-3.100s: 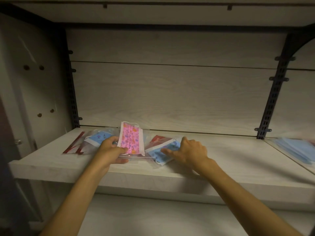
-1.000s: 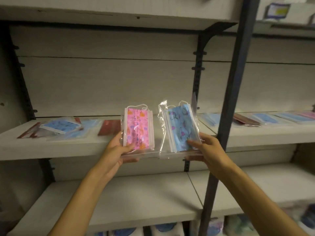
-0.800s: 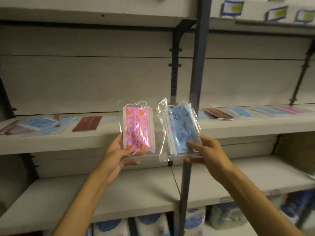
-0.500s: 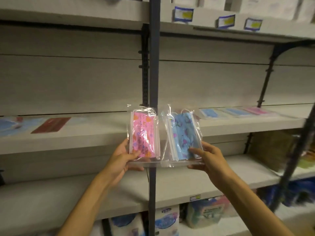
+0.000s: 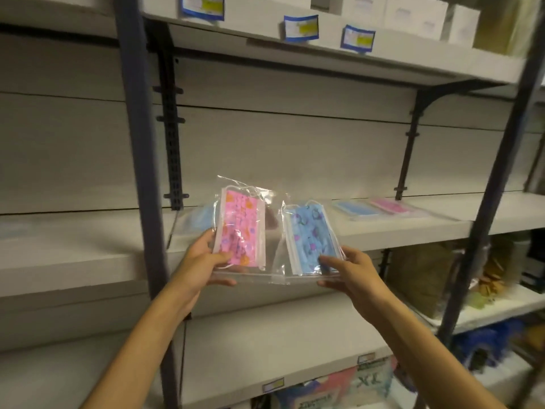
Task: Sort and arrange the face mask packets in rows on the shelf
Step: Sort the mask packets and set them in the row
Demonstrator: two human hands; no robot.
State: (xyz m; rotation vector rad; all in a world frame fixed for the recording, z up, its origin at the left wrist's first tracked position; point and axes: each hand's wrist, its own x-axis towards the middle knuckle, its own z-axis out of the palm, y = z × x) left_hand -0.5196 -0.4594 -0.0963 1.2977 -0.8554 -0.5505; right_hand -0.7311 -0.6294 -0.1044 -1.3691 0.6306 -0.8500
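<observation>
left hand [image 5: 203,261] fingers pinch pink packet [image 5: 240,230] | right hand [image 5: 351,268] fingers pinch blue packet [image 5: 311,240] | both upright, side by side, in front of shelf [image 5: 413,228]

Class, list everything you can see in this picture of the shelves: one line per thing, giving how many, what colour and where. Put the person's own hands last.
pink mask packet: 1, pink print in clear bag, held up at centre.
blue mask packet: 1, blue print in clear bag, held to the right of the pink one.
shelved packets: at least 2, blue and pink, flat on the middle shelf at right.
price labels: 3, blue and yellow, on the top shelf edge.
white boxes: several, on the top shelf.
dark post: 1, upright at left.
left hand: grips the pink mask packet.
right hand: grips the blue mask packet.
</observation>
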